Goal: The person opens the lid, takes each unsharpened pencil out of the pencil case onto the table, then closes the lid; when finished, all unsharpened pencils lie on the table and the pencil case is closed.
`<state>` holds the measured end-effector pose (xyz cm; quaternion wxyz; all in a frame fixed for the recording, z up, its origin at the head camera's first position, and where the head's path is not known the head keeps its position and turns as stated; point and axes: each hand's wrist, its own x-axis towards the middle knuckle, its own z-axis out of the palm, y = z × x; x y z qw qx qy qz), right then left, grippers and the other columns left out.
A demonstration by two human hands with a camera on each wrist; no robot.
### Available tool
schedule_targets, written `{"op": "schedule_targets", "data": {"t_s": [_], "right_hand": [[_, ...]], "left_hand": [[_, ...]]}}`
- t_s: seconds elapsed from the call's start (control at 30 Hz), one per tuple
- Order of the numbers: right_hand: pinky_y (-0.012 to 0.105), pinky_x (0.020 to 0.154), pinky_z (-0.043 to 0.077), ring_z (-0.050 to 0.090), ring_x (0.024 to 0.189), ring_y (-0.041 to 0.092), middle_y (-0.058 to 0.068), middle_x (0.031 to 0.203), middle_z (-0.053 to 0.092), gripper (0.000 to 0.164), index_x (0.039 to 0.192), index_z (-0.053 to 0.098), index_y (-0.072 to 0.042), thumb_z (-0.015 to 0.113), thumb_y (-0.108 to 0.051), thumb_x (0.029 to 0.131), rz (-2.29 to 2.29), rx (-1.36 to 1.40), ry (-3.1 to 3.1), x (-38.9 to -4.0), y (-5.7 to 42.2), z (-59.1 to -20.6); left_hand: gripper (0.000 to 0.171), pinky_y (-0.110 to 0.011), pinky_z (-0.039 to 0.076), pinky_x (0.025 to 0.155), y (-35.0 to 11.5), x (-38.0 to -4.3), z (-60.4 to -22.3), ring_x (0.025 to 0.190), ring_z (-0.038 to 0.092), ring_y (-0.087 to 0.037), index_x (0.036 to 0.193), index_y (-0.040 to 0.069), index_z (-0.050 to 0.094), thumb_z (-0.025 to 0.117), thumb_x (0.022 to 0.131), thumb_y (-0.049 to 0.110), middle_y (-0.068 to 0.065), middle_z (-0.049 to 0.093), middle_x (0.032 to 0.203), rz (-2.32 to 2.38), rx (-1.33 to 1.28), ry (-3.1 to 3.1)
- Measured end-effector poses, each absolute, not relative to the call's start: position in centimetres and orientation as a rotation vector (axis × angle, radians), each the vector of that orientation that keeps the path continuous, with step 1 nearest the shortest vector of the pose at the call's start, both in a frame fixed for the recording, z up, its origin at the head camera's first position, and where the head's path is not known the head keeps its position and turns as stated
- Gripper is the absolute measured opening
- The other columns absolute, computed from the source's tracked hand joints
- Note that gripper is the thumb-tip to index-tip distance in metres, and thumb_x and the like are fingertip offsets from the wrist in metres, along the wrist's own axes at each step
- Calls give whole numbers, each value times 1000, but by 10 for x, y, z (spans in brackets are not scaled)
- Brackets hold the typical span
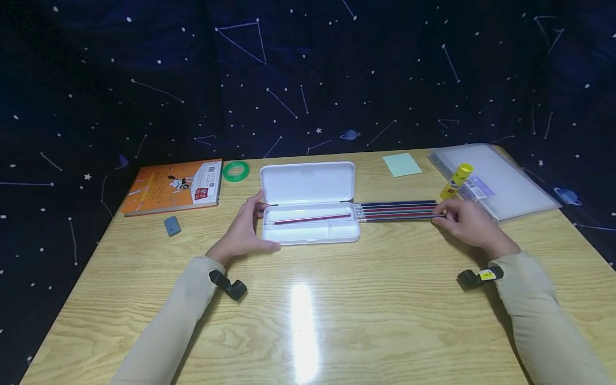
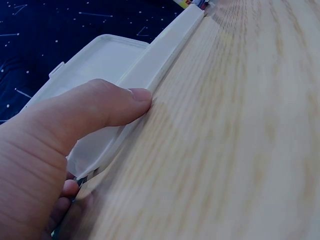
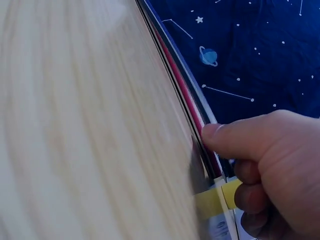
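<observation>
A white pencil case lies with its lid raised at the back. One red-and-dark striped pencil lies in its rear compartment. My left hand grips the case's left end, thumb along the front edge, other fingers around the back corner and partly hidden. Right of the case, several striped pencils lie side by side, metal-banded ends by the case. At their far right ends my right hand pinches a pencil with thumb and fingers. In the right wrist view the thumb lies against the pencils.
Behind the right hand stand a yellow glue stick and a clear plastic folder. A pale green paper square lies at the back. Leftward are green tape, an orange book and a dark eraser.
</observation>
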<state>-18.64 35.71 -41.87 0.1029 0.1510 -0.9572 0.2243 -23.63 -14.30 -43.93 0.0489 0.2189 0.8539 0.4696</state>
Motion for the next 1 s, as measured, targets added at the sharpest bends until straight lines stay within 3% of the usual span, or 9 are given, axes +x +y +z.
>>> {"op": "schedule_targets", "data": {"t_s": [0.73,1.0], "right_hand": [[23,50,31,36,52,2,-6,59,45,9,81,65,-10,74,-10,81,626,437,-2776,-193,348,-426],[21,48,32,36,52,-1,-5,58,45,10,79,64,-7,74,-5,80,736,526,-2734,-196,331,-425]], "left_hand": [[129,-40,33,102,-142,-234,-437,111,41,-24,154,9,13,93,54,21,-11,46,133,1397,652,2632],[128,-40,33,102,-142,-235,-439,111,42,-25,153,9,13,93,54,20,-11,46,134,1405,669,2629]]}}
